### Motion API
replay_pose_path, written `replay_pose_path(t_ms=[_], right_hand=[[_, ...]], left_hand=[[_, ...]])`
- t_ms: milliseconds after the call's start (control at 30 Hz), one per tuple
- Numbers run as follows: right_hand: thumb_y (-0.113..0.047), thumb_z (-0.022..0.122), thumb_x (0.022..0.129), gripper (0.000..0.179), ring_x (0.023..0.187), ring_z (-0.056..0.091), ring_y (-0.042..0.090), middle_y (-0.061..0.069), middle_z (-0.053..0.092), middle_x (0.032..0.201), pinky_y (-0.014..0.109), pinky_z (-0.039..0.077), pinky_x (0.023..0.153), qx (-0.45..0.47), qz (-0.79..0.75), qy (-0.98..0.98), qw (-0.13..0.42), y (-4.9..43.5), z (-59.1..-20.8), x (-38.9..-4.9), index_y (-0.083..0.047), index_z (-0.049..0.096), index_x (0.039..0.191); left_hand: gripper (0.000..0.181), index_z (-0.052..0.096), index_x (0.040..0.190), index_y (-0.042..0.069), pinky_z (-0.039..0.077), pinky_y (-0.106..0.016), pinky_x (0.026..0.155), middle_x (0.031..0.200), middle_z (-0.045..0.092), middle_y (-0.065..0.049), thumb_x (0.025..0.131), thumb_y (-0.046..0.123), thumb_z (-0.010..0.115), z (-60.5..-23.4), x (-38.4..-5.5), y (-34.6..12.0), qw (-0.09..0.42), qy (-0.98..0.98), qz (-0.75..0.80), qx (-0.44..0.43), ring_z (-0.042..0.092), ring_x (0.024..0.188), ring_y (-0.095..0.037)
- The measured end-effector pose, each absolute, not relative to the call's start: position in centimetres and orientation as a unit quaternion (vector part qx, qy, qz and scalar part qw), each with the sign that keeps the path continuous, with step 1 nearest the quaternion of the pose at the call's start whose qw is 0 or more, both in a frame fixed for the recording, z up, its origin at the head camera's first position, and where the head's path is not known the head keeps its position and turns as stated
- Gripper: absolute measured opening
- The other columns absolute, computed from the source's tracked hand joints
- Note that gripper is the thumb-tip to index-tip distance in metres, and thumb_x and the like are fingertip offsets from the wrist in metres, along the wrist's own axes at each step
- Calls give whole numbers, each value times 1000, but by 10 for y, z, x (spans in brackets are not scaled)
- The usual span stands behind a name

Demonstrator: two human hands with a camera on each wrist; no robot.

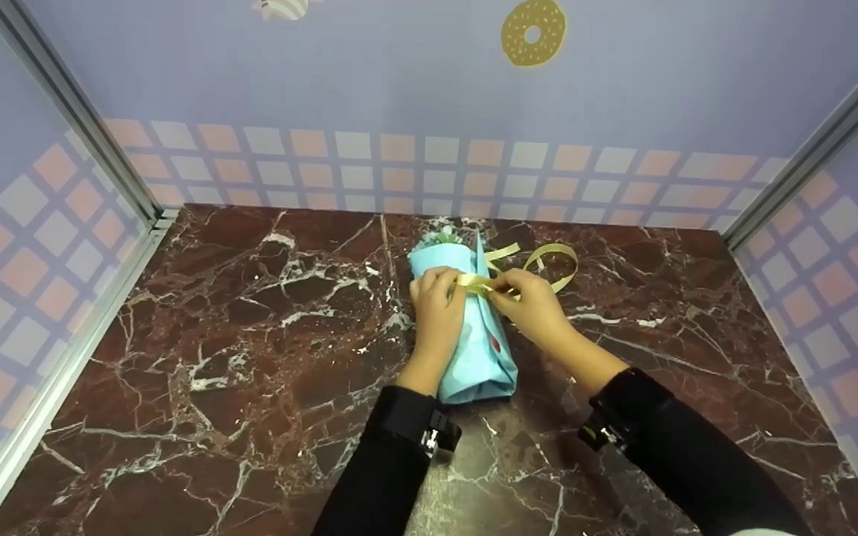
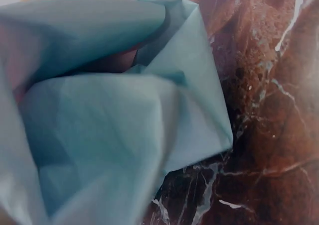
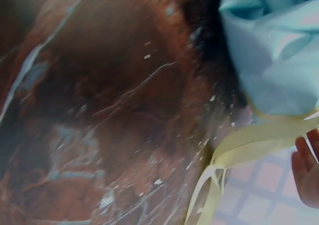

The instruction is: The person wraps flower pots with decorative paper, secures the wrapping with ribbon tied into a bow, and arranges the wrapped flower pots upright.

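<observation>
- Head view: the left hand point(image 1: 436, 294), grip curled over a wrapped bouquet point(image 1: 476, 350) on the table point(image 1: 250, 335), seemingly steadies it; the right hand point(image 1: 532, 296) pinches yellow ribbon point(image 1: 473, 281), apparently for tautness
- Left wrist: folded wrapper point(image 2: 99, 118) obscures the grip
- Right wrist: ribbon meets blue wrapper

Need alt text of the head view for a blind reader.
A person's right hand pinches a yellow ribbon that crosses a blue-wrapped bouquet, while the left hand holds the bouquet on a dark marbled tabletop.
</observation>
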State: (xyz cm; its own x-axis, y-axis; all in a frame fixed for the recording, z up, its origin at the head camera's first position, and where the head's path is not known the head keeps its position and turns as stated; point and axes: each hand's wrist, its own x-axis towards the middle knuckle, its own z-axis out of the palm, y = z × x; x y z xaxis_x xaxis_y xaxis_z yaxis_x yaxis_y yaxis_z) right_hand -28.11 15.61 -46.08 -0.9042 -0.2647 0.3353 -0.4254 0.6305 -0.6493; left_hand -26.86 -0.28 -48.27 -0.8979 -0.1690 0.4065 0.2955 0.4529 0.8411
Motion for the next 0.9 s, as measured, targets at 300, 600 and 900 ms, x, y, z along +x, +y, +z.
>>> replay_pose_path(t_ms=[300, 600, 900], right_hand=[[-4, 65, 92, 9, 88, 63, 21, 10, 69, 100, 36, 54, 76, 211, 463, -858, 66, 146, -441, -279, 0, 71, 97], [-6, 62, 95, 12, 88, 65, 30, 16, 69, 98, 28, 52, 72, 213, 529, -821, 42, 145, -428, -279, 5, 68, 97], [1, 59, 90, 11, 56, 54, 12, 11, 69, 77, 20, 41, 45, 113, 605, -788, 31, 158, -422, -284, 8, 67, 90]], left_hand=[[21, 69, 109, 0, 36, -40, 101, 118, 56, -9, 95, 7, 55, -483, -271, -7, 196, -783, -591, -16, 42, 120, -28], [19, 68, 105, 2, 46, -37, 91, 110, 63, -10, 101, 13, 53, -479, -272, -4, 166, -768, -618, -20, 57, 105, -25], [16, 67, 106, 4, 49, -40, 83, 100, 66, -12, 99, 12, 55, -478, -276, -1, 160, -777, -608, 13, 61, 95, -28]])
